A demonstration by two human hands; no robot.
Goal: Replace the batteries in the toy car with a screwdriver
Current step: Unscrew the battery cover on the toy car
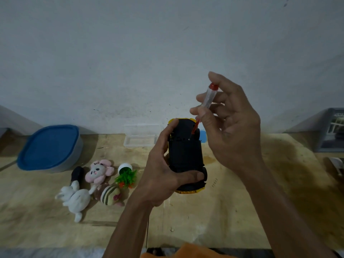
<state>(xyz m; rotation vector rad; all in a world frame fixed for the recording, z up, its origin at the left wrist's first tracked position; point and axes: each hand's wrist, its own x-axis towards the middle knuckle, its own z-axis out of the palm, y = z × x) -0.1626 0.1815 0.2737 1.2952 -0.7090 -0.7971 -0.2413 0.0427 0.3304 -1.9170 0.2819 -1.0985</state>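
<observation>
A yellow toy car point(186, 155) is held upside down above the wooden table, its black underside facing me. My left hand point(160, 174) grips it from the left, thumb across the near end and fingers curled over the far end. My right hand point(229, 123) pinches a small screwdriver point(206, 103) with a clear handle and red cap. Its red shaft slants down to the left, and the tip touches a screw on the car's underside near the far end.
On the table point(232, 211) at left lie several small plush toys point(89, 185), a tipped toy plant point(126, 175) and a blue-lidded container point(50, 148). A clear plastic box point(141, 136) stands open by the wall. A picture frame point(331, 131) leans at far right.
</observation>
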